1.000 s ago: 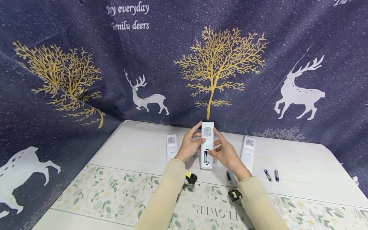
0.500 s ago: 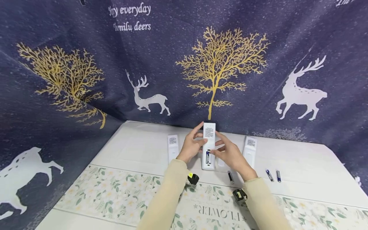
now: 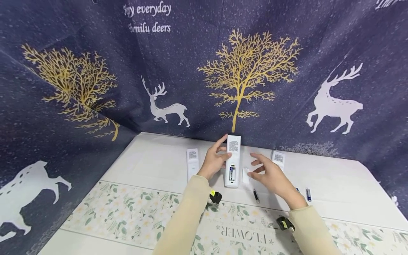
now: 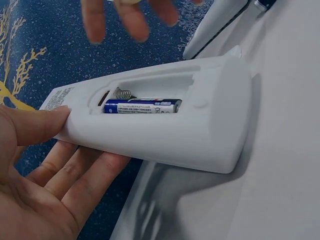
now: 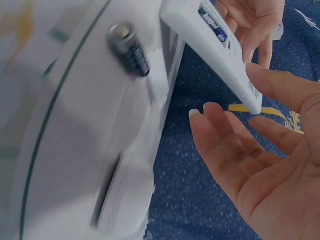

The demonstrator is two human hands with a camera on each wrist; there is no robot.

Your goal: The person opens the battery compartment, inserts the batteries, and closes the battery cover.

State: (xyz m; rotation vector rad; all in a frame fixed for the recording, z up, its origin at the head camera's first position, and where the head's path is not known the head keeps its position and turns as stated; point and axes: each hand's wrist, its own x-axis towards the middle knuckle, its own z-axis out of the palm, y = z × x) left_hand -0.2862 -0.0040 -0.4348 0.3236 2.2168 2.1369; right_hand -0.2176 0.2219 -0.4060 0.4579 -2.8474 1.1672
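My left hand (image 3: 214, 161) grips a white remote control (image 3: 234, 157), thumb on its back and fingers beneath. The remote stands tilted up, its lower end at the table. In the left wrist view its battery compartment lies uncovered: one blue-and-silver battery (image 4: 142, 106) sits inside, beside a vacant slot with a bare spring (image 4: 123, 93). My right hand (image 3: 272, 177) hovers right of the remote, fingers loosely spread, holding nothing. Just left of its fingertips lies a small white battery cover (image 3: 245, 175). A dark battery (image 3: 256, 195) rests on the table in front of the cover.
Another white remote (image 3: 192, 164) lies to the left, and one more (image 3: 278, 158) to the right, partly behind my right hand. Farther right is a blue battery (image 3: 308, 194), with another mostly hidden by the right wrist. A dark printed cloth (image 3: 207, 134) hangs behind the table.
My right hand has let go of the remote and moved right, baring the battery cover. The left hand still holds the remote in much the same pose.
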